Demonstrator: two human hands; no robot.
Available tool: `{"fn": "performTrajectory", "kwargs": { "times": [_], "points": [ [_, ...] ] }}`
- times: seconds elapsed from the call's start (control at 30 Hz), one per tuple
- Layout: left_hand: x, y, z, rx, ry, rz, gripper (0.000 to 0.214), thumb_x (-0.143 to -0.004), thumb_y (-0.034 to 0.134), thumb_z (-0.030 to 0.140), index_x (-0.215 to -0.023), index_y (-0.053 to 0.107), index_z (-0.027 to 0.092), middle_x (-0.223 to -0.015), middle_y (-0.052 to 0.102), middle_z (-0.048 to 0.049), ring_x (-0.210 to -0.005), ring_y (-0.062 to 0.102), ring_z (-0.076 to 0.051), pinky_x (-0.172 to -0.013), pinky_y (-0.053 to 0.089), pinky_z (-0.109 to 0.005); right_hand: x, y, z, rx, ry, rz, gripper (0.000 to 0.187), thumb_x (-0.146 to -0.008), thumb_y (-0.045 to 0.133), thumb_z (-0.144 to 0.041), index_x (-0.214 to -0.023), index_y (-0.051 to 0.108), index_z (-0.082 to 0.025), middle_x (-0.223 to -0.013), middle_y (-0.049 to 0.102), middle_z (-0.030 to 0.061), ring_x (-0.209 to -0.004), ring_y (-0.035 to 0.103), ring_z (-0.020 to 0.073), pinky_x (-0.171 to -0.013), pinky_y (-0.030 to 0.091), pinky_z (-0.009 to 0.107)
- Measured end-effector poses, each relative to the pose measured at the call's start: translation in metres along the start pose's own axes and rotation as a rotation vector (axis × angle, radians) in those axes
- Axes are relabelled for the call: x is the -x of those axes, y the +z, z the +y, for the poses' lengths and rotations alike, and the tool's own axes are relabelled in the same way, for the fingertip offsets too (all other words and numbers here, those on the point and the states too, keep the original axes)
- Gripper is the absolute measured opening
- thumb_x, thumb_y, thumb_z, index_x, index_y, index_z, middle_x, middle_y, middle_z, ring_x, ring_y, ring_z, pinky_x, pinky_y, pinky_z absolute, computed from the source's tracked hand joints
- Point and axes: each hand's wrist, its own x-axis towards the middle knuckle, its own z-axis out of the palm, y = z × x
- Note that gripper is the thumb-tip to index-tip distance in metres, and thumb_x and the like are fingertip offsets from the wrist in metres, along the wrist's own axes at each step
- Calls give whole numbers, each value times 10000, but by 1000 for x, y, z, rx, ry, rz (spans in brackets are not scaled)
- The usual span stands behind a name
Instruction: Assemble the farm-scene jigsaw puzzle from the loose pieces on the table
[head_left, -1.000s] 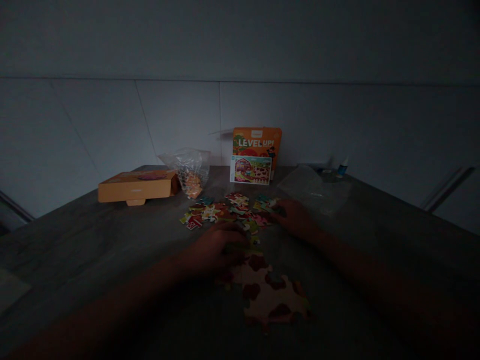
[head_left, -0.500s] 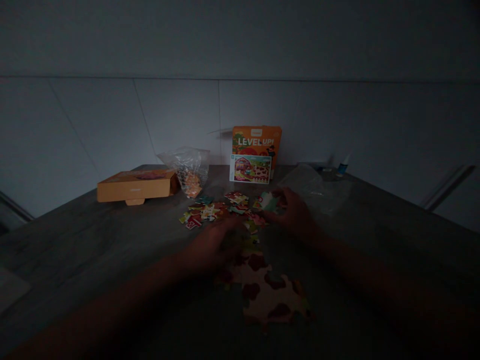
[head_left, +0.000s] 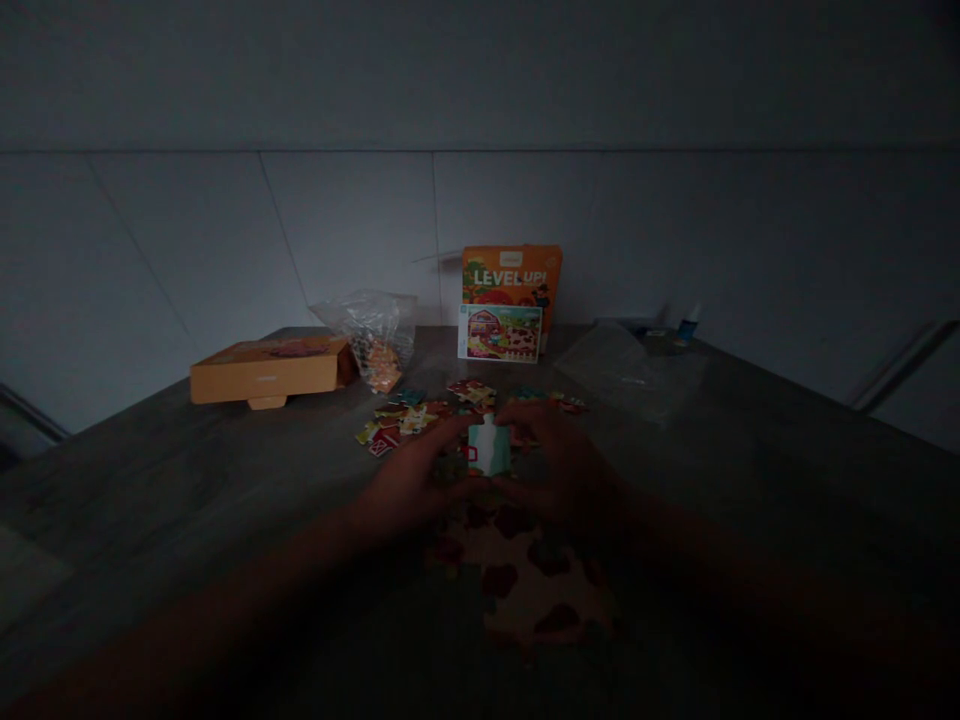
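Observation:
Between my two hands a pale green and white puzzle piece (head_left: pixel 489 448) with a bit of red is held up above the table. My left hand (head_left: pixel 416 475) grips its left side, and my right hand (head_left: pixel 566 462) has its right side, thumbs below and fingers above. Nearer to me lies a joined section of puzzle (head_left: pixel 536 580), cream with brown cow patches, dim in the shadow. Behind my hands, loose puzzle pieces (head_left: pixel 412 418) lie in a pile, partly covered by my fingers.
An orange "LEVEL UP!" box (head_left: pixel 512 265) stands at the back with a picture card (head_left: pixel 501 333) leaning on it. To the left are an open orange box (head_left: pixel 270 375) and a plastic bag of pieces (head_left: pixel 382 345). Clear plastic (head_left: pixel 634 370) and a small bottle (head_left: pixel 688 325) lie right.
My right hand has brought the green and white piece from the pile's right side toward me and to the left. My left hand has closed on its other side.

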Motion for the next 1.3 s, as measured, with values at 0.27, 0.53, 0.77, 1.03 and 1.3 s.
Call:
{"fn": "performTrajectory", "kwargs": {
  "times": [0.27, 0.53, 0.77, 1.03, 1.3],
  "points": [
    [-3, -1, 0, -48, -74, 12, 560, -781, 693, 411, -1278, 525, 215, -1186, 645, -74, -1010, 627, -244, -882, 513, -394, -4, -5, 32, 126, 146, -84, 482, -818, 673, -421, -1205, 573, -151, -1225, 557, 138, -1146, 515, 266, -989, 426, 422],
    [-4, 0, -1, -58, -95, 19, 590, -772, 688, 410, -1296, 512, 203, -1267, 601, -104, -1092, 591, -273, -935, 486, -442, 10, -1, 87, 417, 625, -204, 364, -875, 569, -347, -1145, 660, -120, -1244, 594, 182, -1123, 565, 339, -952, 441, 486],
    [-4, 0, 1, -75, -142, 10, 618, -754, 690, 440, -1301, 520, 206, -1304, 586, -101, -1165, 564, -288, -994, 460, -438, 8, 1, 80, 402, 624, -192, 314, -834, 648, -355, -1043, 684, -124, -1122, 647, 168, -1053, 598, 332, -910, 461, 438],
    [-4, -1, 1, -74, -163, 3, 592, -756, 690, 408, -1288, 526, 208, -1283, 606, -90, -1141, 584, -275, -973, 473, -414, -2, -5, 68, 287, 621, -10, 162, -818, 617, -190, -969, 633, -134, -925, 684, 99, -813, 645, 225, -741, 495, 345],
    [-4, 0, 0, -72, -113, 45, 584, -765, 697, 398, -1292, 521, 217, -1212, 637, -73, -1037, 617, -246, -903, 501, -395, -3, -5, 20, -127, 221, 97, 102, -830, 587, -252, -888, 626, -178, -776, 657, 26, -684, 604, 155, -641, 480, 272]
  ]
}}
